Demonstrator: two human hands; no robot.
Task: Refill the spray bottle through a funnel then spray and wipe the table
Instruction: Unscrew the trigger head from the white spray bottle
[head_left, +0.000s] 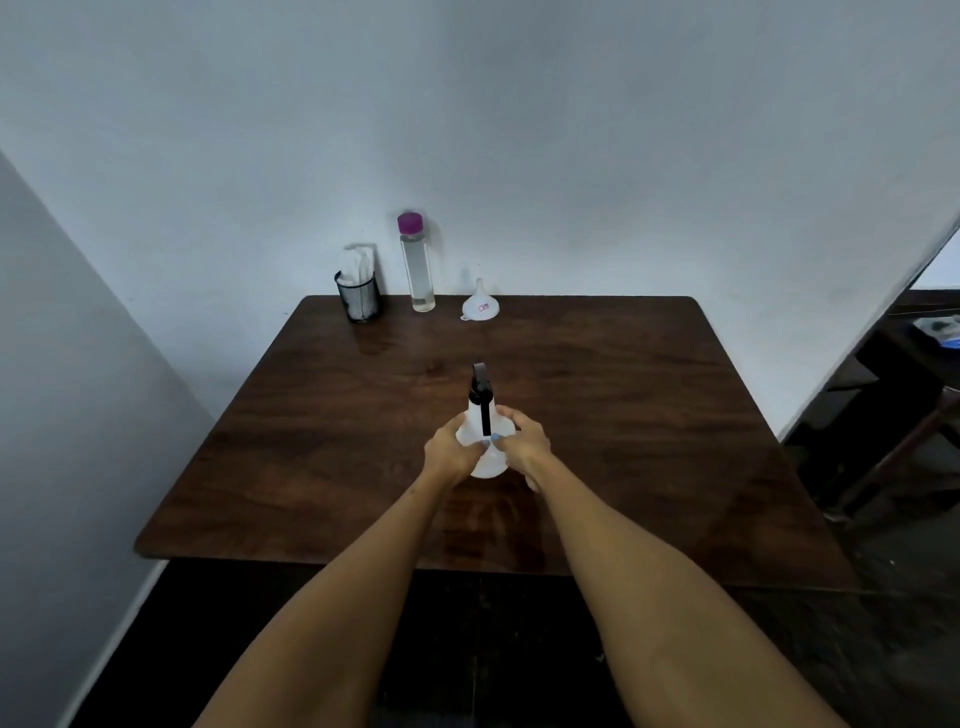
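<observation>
Your left hand (451, 451) and right hand (525, 441) both grip the white spray bottle (485, 441), upright at mid surface (649, 441), black spray head (481, 387) on. Judgement: early stage; nothing refilled, sprayed or wiped yet. Far edge: funnel (480, 306) mouth-down, capped clear bottle (418, 265) holding liquid, mesh cup (358, 297) with white cloths or tissues, all untouched, well apart from your hands.
</observation>
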